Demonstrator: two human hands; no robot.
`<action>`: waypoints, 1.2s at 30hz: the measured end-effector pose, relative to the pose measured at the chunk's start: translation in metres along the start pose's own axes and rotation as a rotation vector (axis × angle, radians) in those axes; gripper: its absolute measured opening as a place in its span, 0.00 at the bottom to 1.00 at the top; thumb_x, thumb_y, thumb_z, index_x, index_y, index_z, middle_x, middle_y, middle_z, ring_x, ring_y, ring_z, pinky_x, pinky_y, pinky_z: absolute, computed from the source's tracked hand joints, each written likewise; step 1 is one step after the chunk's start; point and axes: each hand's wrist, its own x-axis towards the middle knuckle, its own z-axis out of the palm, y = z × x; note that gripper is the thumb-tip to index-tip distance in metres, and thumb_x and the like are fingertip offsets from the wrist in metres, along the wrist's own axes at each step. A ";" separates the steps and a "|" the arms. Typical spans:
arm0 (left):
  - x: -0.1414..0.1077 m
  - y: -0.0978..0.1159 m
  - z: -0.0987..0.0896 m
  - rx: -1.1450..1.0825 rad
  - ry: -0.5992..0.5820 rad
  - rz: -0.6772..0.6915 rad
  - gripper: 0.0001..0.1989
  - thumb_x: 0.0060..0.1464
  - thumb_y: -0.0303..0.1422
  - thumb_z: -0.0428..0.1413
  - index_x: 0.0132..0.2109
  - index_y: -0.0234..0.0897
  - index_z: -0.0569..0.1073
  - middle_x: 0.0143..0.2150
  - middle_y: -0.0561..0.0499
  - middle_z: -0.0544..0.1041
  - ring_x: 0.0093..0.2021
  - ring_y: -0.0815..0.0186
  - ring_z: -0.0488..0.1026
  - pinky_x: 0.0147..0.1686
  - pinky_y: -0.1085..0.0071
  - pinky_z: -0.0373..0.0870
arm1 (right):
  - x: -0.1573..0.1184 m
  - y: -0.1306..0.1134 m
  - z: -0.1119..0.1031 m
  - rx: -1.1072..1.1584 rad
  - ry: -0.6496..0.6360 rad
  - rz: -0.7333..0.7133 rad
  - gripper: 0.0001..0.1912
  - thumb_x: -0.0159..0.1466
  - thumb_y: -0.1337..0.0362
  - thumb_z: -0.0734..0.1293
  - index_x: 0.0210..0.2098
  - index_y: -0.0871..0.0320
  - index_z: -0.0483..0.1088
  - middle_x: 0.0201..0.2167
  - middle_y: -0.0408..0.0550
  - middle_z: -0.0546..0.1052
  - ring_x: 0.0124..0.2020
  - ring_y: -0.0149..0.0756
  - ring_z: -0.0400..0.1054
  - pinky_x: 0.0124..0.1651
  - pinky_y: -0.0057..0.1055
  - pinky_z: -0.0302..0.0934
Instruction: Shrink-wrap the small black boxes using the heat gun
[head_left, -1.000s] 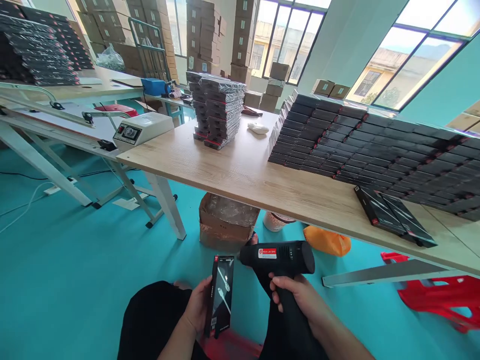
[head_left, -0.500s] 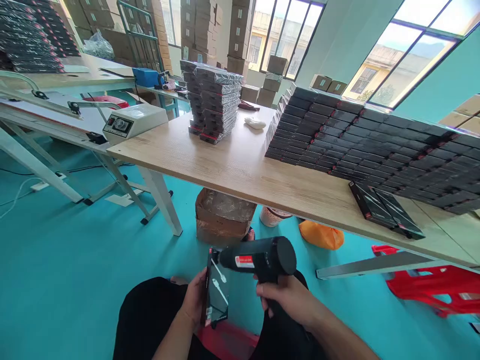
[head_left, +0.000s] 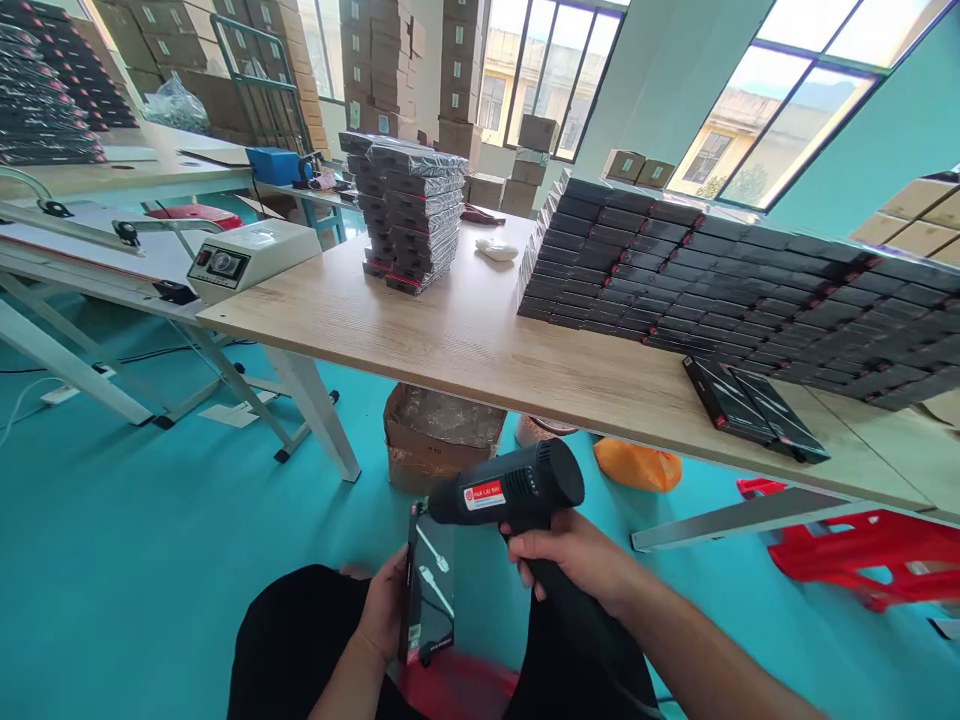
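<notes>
My right hand [head_left: 559, 560] is wrapped round the handle of a black heat gun [head_left: 506, 487] with a red and white label. Its nozzle points left, at the top end of a thin black cable box [head_left: 433, 590]. White cable plugs are pictured on the face of this box. My left hand [head_left: 388, 605] grips the box by its left edge and holds it upright above my lap. Part of the left fingers is hidden behind the box.
A wooden table [head_left: 480, 350] stands ahead, bearing a stack of wrapped boxes [head_left: 412, 215], a long wall of black boxes [head_left: 720, 280] and two loose boxes [head_left: 754, 408]. Underneath are a carton of plastic film [head_left: 442, 435] and an orange bag [head_left: 637, 465]. A red stool [head_left: 870, 560] lies right.
The heat gun has risen a little and its nozzle now sits at the box's top edge. My left hand keeps its grip on the box. The whole view has shifted slightly.
</notes>
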 end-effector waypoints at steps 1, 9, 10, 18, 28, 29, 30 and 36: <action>0.000 0.001 -0.001 0.006 0.016 0.006 0.08 0.57 0.32 0.58 0.32 0.33 0.78 0.24 0.46 0.81 0.24 0.57 0.80 0.26 0.65 0.77 | 0.002 -0.004 -0.005 -0.001 0.022 0.002 0.15 0.50 0.60 0.71 0.36 0.60 0.72 0.22 0.41 0.73 0.22 0.32 0.66 0.25 0.30 0.61; 0.009 0.003 -0.008 -0.047 -0.024 0.001 0.08 0.55 0.32 0.58 0.38 0.33 0.80 0.25 0.45 0.82 0.29 0.52 0.83 0.32 0.60 0.79 | 0.001 0.005 -0.028 -0.063 -0.045 0.076 0.12 0.50 0.62 0.70 0.33 0.59 0.72 0.22 0.40 0.74 0.22 0.31 0.67 0.23 0.27 0.62; 0.009 0.003 -0.008 -0.052 -0.024 0.003 0.08 0.55 0.32 0.58 0.38 0.33 0.80 0.25 0.46 0.82 0.29 0.52 0.83 0.32 0.60 0.79 | -0.002 0.009 -0.028 -0.077 -0.079 0.098 0.10 0.49 0.64 0.70 0.32 0.59 0.72 0.20 0.40 0.73 0.20 0.31 0.66 0.22 0.27 0.61; 0.011 0.004 -0.009 -0.052 -0.007 0.065 0.06 0.54 0.25 0.59 0.31 0.34 0.80 0.24 0.49 0.81 0.23 0.60 0.79 0.30 0.67 0.76 | -0.018 0.029 -0.015 -0.119 -0.080 0.132 0.09 0.50 0.65 0.68 0.32 0.58 0.69 0.16 0.38 0.71 0.19 0.31 0.65 0.23 0.27 0.61; 0.017 0.007 -0.016 -0.075 -0.060 0.056 0.14 0.61 0.37 0.56 0.43 0.31 0.81 0.31 0.43 0.84 0.34 0.52 0.83 0.39 0.59 0.80 | -0.042 0.062 -0.008 0.013 -0.011 0.186 0.13 0.49 0.61 0.69 0.33 0.60 0.72 0.18 0.39 0.71 0.20 0.31 0.64 0.23 0.28 0.60; 0.019 0.007 -0.019 -0.061 -0.079 0.051 0.17 0.62 0.40 0.56 0.47 0.30 0.80 0.34 0.41 0.85 0.36 0.51 0.83 0.41 0.56 0.80 | -0.045 0.064 -0.006 0.031 0.008 0.189 0.12 0.50 0.61 0.69 0.33 0.60 0.73 0.18 0.39 0.71 0.20 0.32 0.64 0.24 0.29 0.60; 0.022 0.006 -0.021 -0.051 -0.091 0.060 0.20 0.62 0.42 0.55 0.50 0.30 0.79 0.37 0.40 0.85 0.38 0.51 0.83 0.42 0.55 0.80 | -0.047 0.065 -0.003 0.040 -0.022 0.198 0.11 0.50 0.62 0.69 0.31 0.61 0.74 0.18 0.40 0.72 0.21 0.31 0.64 0.25 0.29 0.60; 0.043 0.013 -0.036 -0.191 0.019 0.163 0.16 0.65 0.41 0.54 0.50 0.36 0.77 0.40 0.44 0.85 0.37 0.57 0.83 0.44 0.59 0.79 | -0.045 0.065 0.008 0.179 -0.042 0.157 0.17 0.51 0.56 0.72 0.34 0.62 0.76 0.21 0.44 0.74 0.23 0.34 0.66 0.31 0.32 0.61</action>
